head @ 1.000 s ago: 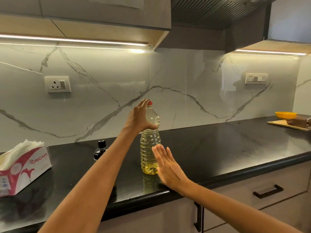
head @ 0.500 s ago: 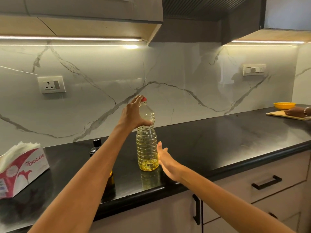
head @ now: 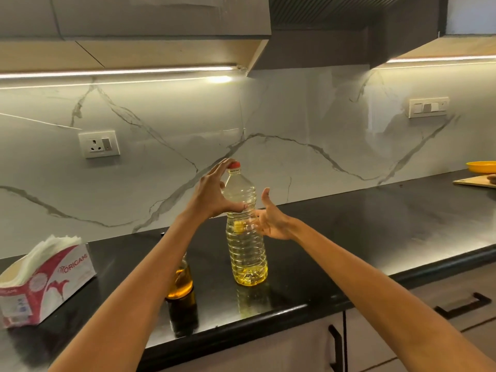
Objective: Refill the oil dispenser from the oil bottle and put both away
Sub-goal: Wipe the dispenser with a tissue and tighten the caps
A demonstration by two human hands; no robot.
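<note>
A clear plastic oil bottle (head: 245, 245) with a red cap (head: 234, 165) stands upright on the black counter (head: 362, 237), roughly half full of yellow oil. My left hand (head: 212, 194) holds its upper part: the thumb lies across the shoulder and the fingers reach up beside the cap. My right hand (head: 271, 218) is spread beside the bottle's middle on the right, palm toward it, its fingertips showing through the plastic. The oil dispenser (head: 183, 281), a small glass bottle with amber oil, stands left of the oil bottle, mostly hidden by my left forearm.
A tissue box (head: 45, 280) sits on the counter at the left. Far right are a yellow bowl (head: 481, 167) and a wooden board (head: 475, 181). A wall socket (head: 98, 144) is on the marble backsplash. Drawers with black handles (head: 461, 304) run under the counter edge.
My right hand has risen from near the bottle's base to its middle and turned palm-in. My left hand has stayed on the bottle's top. The view has moved closer.
</note>
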